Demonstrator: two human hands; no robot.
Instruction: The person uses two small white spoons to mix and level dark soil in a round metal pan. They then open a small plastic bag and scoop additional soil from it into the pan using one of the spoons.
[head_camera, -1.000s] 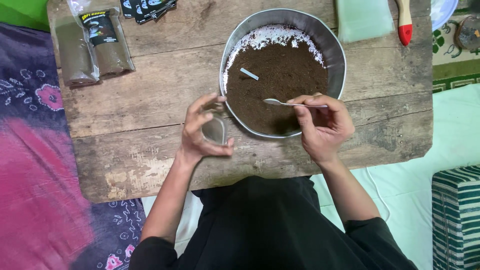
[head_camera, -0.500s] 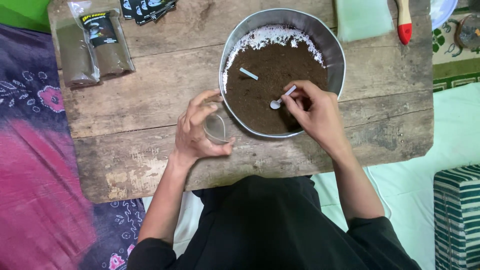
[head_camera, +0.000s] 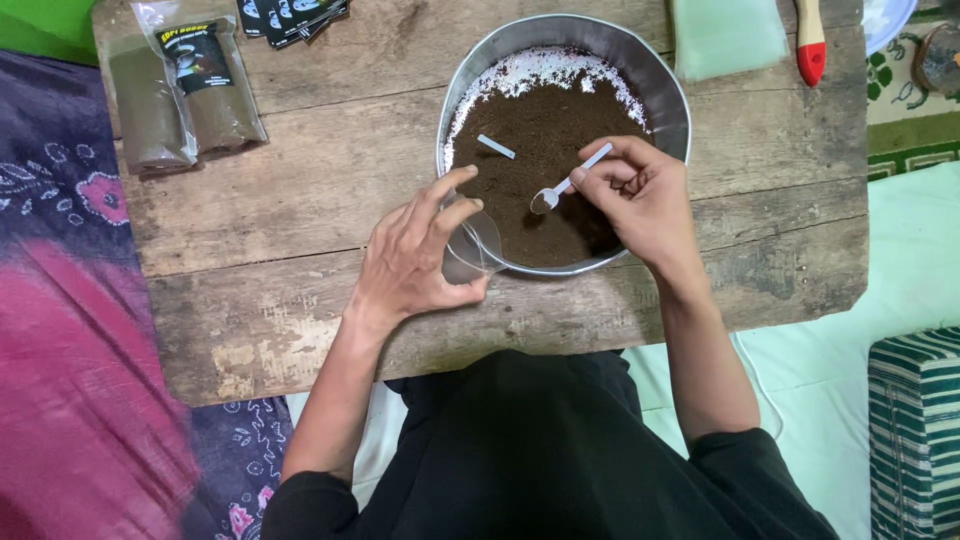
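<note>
My left hand (head_camera: 415, 265) is wrapped around a small clear plastic cup (head_camera: 472, 248), thumb below and fingers curled over its top, tilting it against the metal bowl (head_camera: 668, 105) at about the bowl's eight o'clock edge. My right hand (head_camera: 640, 195) pinches the handle of a small white plastic spoon (head_camera: 565, 185) between thumb and fingertips; the spoon's scoop points toward nine o'clock, just above the dark brown powder (head_camera: 545, 140) that fills the bowl, near the cup's mouth. Whether the scoop carries any powder I cannot tell (it is too small to make out). A short pale stick (head_camera: 496, 147) lies on the powder at the bowl's ten o'clock side, well apart from the spoon.

The bowl stands on a worn wooden table (head_camera: 300, 200). At the table's ten o'clock corner lie two clear packets of brown powder with dark labels (head_camera: 185, 90), and at twelve o'clock a stack of dark labels (head_camera: 290, 15). A pale green pouch (head_camera: 728, 35) and a red-tipped wooden handle (head_camera: 810, 40) lie at one o'clock.
</note>
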